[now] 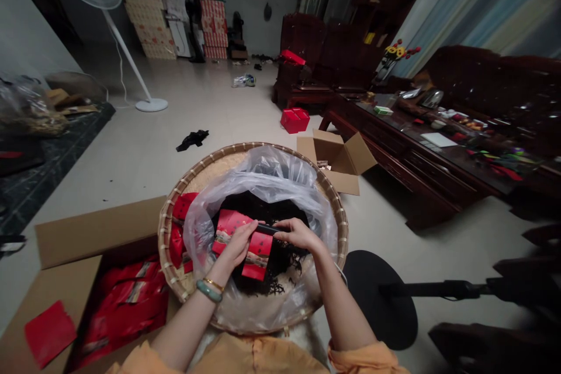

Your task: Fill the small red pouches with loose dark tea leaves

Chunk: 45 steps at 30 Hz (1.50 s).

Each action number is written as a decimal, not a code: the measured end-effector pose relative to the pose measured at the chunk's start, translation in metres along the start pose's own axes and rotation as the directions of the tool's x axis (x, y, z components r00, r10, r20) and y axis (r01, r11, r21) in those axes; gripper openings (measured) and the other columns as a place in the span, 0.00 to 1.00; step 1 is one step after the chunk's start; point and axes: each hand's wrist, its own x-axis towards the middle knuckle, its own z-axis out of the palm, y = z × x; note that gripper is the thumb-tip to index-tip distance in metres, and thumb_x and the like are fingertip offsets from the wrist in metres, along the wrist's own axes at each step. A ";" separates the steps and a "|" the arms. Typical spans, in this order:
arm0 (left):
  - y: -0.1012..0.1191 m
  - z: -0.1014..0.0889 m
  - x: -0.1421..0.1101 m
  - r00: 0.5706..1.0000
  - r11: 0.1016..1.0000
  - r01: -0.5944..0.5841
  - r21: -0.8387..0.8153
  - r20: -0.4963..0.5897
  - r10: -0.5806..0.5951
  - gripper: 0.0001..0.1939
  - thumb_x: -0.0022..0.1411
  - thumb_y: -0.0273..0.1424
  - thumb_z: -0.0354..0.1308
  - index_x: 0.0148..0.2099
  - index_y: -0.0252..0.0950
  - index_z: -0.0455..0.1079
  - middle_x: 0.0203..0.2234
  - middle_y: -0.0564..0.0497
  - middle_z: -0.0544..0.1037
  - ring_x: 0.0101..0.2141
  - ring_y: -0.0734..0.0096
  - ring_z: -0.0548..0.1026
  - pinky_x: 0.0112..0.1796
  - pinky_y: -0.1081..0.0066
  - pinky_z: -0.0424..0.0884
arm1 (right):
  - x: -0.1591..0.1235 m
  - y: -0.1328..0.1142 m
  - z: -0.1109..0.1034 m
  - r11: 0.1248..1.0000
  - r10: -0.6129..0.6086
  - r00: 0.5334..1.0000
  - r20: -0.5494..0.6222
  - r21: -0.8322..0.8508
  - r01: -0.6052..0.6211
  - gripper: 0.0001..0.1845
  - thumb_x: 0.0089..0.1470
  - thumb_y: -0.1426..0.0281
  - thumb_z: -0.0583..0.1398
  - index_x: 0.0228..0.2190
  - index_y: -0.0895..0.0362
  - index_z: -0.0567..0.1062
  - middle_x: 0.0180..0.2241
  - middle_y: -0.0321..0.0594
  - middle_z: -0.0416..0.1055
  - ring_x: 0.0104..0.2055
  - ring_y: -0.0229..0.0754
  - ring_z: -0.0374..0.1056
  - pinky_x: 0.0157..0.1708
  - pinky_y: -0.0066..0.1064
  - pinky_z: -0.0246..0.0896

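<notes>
Over a round woven basket point(165, 228), both of my hands are closed and close together. My left hand point(239, 245) grips a red printed packet point(257, 257) that hangs below its fingers. Another red packet point(231, 220) shows behind that hand. My right hand point(300, 234) pinches a dark rod-shaped tool point(269, 229), which lies across the top of the hanging packet and reaches my left fingertips. Beneath them, a clear plastic bag point(258, 178) lines the basket and holds loose black shreds point(284, 210). More red packets point(184, 205) lie between bag and basket rim on the left.
An open carton point(105, 228) of red packets stands front left, a loose red packet point(50, 333) on its flap. Ahead right are a small open carton point(337, 158) and a red box point(295, 120). A black round base point(377, 298) stands right, beside a dark wooden table point(403, 158).
</notes>
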 end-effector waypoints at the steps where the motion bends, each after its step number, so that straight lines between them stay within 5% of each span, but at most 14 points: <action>1: 0.000 0.000 0.001 1.000 1.000 -0.001 -0.003 0.000 0.001 0.21 0.47 0.43 0.64 0.38 0.32 0.74 0.28 0.47 0.80 0.30 0.66 0.77 0.33 0.69 0.72 | 0.000 -0.003 0.001 0.999 -0.010 1.000 -0.015 -0.039 0.010 0.15 0.47 0.66 0.60 0.37 0.54 0.79 0.33 0.35 0.77 0.34 0.43 0.70 0.34 0.29 0.60; 10: -0.001 0.007 0.000 1.000 1.000 -0.017 -0.017 0.004 0.017 0.20 0.45 0.42 0.65 0.36 0.32 0.74 0.28 0.47 0.79 0.31 0.67 0.76 0.36 0.68 0.71 | 0.007 -0.025 0.025 0.869 0.096 0.973 -0.208 -0.460 -0.184 0.26 0.48 0.45 0.55 0.30 0.53 0.79 0.28 0.41 0.77 0.30 0.42 0.70 0.23 0.27 0.48; 45: -0.001 0.005 0.000 0.998 0.997 -0.036 0.070 -0.039 0.039 0.21 0.42 0.44 0.66 0.34 0.32 0.75 0.27 0.45 0.78 0.34 0.61 0.75 0.35 0.67 0.69 | 0.010 -0.017 0.032 0.873 0.153 0.959 -0.239 -0.423 -0.245 0.26 0.47 0.45 0.56 0.30 0.52 0.81 0.24 0.38 0.76 0.24 0.37 0.67 0.20 0.26 0.42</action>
